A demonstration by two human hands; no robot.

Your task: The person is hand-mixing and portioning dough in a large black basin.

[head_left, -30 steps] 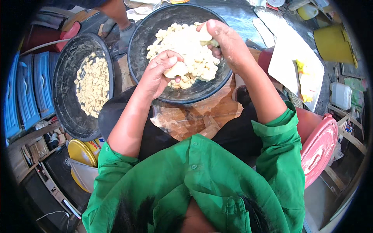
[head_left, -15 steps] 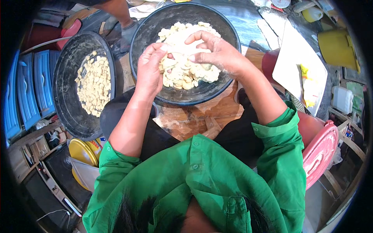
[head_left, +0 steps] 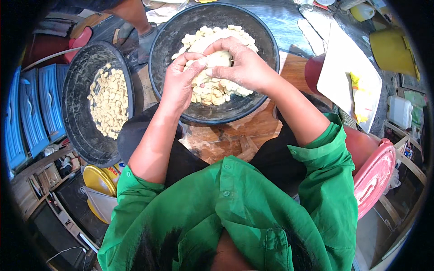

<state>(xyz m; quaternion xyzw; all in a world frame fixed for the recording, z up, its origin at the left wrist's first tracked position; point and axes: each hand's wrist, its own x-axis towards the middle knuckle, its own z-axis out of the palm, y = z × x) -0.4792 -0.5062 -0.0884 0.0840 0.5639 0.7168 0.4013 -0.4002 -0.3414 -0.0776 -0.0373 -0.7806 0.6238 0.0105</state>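
Observation:
A large black basin (head_left: 160, 43) stands in front of me, with small pale dough pieces (head_left: 210, 95) heaped in it. Over the heap, both my hands curl around a pale lump of dough (head_left: 219, 59). My left hand (head_left: 180, 81) grips its left side, thumb and fingers bent inward. From the other side, my right hand (head_left: 244, 67) arches over it with thumb and fingertips pressed in. Pale flour dusts the fingers. Part of the lump is covered by the hands.
A second black basin (head_left: 74, 104) with more dough pieces (head_left: 108, 99) stands at the left. Another person's foot (head_left: 145, 43) is at the far left. At the right are a white board (head_left: 334, 67), a yellow bucket (head_left: 392, 52) and a pink lid (head_left: 373, 180). Yellow lids (head_left: 98, 180) lie lower left.
My hands have drawn closer together around the dough, and my right hand has shifted left and slightly down. The lump now looks more compact and rounded between them.

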